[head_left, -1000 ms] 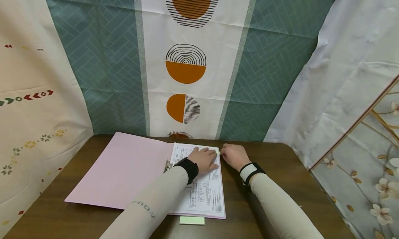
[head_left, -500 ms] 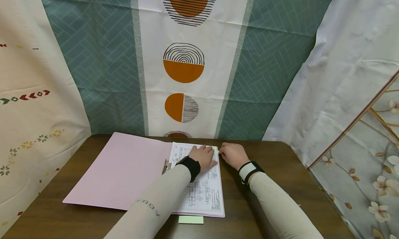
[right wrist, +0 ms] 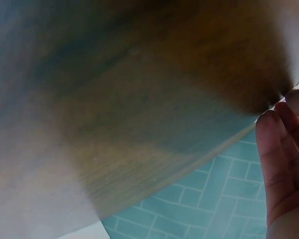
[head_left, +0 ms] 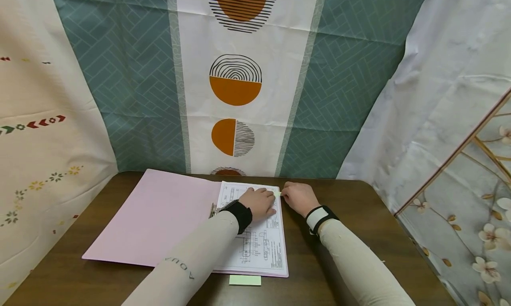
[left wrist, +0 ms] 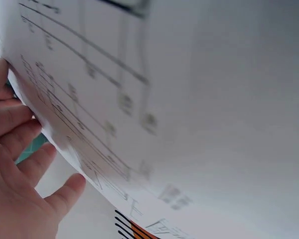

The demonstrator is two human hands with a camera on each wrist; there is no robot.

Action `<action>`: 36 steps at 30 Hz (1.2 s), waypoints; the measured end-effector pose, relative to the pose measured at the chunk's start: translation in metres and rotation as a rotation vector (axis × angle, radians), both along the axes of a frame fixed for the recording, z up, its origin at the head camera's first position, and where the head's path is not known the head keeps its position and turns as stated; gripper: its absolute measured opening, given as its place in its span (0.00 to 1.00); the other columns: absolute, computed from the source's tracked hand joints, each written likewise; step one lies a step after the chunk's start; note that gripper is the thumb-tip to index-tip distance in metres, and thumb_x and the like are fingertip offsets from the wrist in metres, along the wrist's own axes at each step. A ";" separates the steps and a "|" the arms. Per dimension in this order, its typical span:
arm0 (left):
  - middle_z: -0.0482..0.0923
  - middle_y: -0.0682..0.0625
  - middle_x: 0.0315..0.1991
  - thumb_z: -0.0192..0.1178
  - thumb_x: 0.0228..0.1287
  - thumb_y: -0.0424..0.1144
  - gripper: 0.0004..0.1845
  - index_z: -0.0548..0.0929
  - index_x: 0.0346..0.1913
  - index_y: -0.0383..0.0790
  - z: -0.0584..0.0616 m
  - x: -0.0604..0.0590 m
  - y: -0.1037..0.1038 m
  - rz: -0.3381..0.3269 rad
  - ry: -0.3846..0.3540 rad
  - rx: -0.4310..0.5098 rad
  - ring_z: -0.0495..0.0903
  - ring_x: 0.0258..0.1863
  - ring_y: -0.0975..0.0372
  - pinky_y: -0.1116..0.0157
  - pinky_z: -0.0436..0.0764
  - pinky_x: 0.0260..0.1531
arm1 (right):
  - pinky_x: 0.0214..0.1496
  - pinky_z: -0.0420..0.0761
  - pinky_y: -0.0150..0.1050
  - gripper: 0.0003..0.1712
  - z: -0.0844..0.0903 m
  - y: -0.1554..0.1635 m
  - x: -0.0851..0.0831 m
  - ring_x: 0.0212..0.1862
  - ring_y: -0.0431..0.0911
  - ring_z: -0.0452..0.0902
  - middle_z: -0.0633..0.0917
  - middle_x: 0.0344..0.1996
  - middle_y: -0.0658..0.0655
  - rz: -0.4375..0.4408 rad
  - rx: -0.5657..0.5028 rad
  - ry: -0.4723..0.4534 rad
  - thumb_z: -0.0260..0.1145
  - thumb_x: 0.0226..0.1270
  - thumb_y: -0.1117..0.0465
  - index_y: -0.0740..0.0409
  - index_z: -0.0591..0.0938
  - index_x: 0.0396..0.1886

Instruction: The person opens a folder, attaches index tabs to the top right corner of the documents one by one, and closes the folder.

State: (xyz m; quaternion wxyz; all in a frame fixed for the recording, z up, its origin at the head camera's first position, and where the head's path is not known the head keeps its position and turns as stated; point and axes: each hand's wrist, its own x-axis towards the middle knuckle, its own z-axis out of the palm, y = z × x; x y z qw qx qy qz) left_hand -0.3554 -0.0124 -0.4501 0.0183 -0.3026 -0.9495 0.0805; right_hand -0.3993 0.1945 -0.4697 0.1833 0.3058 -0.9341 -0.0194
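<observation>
My left hand (head_left: 258,204) rests with its fingers spread on a printed sheet of technical drawings (head_left: 263,257). In the left wrist view, its fingers (left wrist: 37,162) lie along the sheet. The sheet tops a stack in an open pink folder (head_left: 159,221) with a metal clip (head_left: 213,210) at its spine. At the sheet's upper right edge my right hand (head_left: 300,198) pinches the outer end of a small pale green sticky note (head_left: 277,194). The right wrist view shows its thumb and fingertips (right wrist: 270,119) together; the note is hardly visible there.
A pale green pad of sticky notes (head_left: 245,280) lies just below the folder's near edge. All of it is on a brown wooden table (head_left: 343,204). Patterned cloths (head_left: 239,133) hang behind the table and at both sides.
The left hand slid slightly up the sheet, then back down and left. More of the green sticky note shows between the hands than one second ago. The right hand keeps its pinch nearly in place.
</observation>
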 end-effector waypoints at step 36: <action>0.85 0.46 0.65 0.64 0.78 0.66 0.34 0.85 0.69 0.41 0.009 0.052 -0.015 0.087 0.063 0.073 0.82 0.68 0.52 0.49 0.78 0.67 | 0.63 0.86 0.51 0.18 0.007 0.007 0.029 0.60 0.53 0.88 0.90 0.59 0.58 -0.054 -0.105 -0.226 0.77 0.76 0.59 0.59 0.91 0.60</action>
